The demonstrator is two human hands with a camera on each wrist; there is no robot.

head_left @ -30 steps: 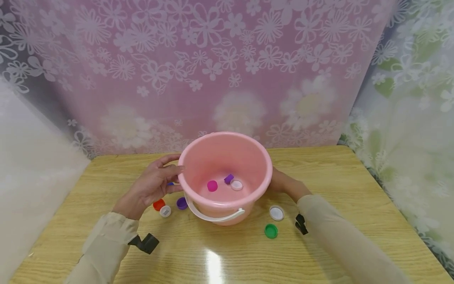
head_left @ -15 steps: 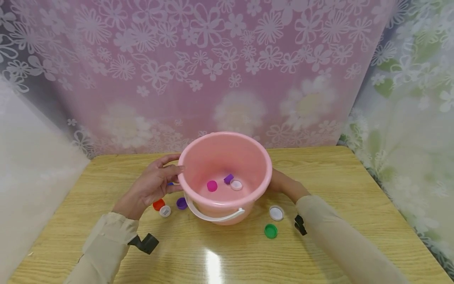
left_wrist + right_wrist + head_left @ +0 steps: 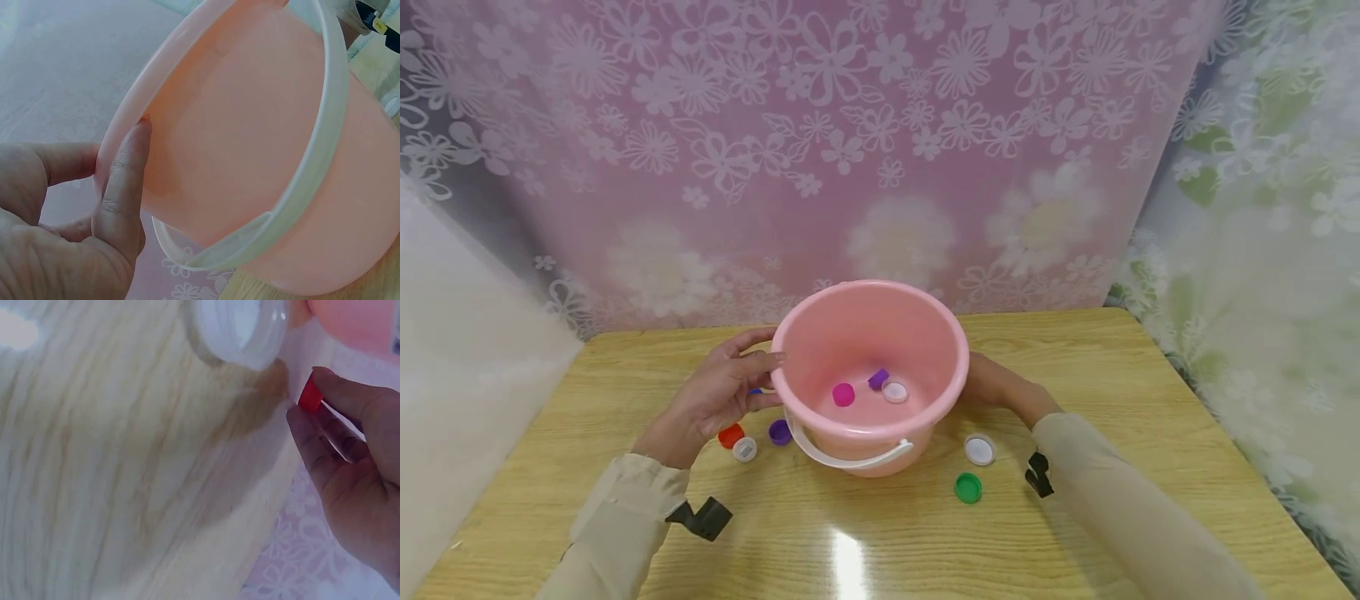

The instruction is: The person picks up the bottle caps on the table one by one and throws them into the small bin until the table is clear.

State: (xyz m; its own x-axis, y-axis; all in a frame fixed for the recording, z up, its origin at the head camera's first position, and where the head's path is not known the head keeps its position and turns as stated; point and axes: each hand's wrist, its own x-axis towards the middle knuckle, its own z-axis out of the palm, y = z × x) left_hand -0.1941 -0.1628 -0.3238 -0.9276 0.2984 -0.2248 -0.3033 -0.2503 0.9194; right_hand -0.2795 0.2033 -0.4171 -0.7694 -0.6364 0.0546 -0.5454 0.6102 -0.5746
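At the centre of the head view, grips the rim of a pink bucket point(image 3: 872, 342) with the left hand point(image 3: 715, 392); at right in the right-wrist view, pinches a red cap point(image 3: 310, 394) with the right hand point(image 3: 359, 478). Shows a magenta cap point(image 3: 843, 394), a purple piece point(image 3: 877, 379) and a white lid point(image 3: 895, 392) inside the bucket, plus a white disc point(image 3: 980, 450) and a green cap point(image 3: 967, 488) on the wooden table point(image 3: 775, 542), lower right of centre.

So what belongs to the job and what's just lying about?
Seemingly part of the job:
bucket, gripped by left hand
red cap, pinched by right hand
inside bucket: pink cap, purple cap, white cap

Lying about, perhaps wanted later:
green lid, orange lid, purple lid, two white lids
blue item, mostly hidden
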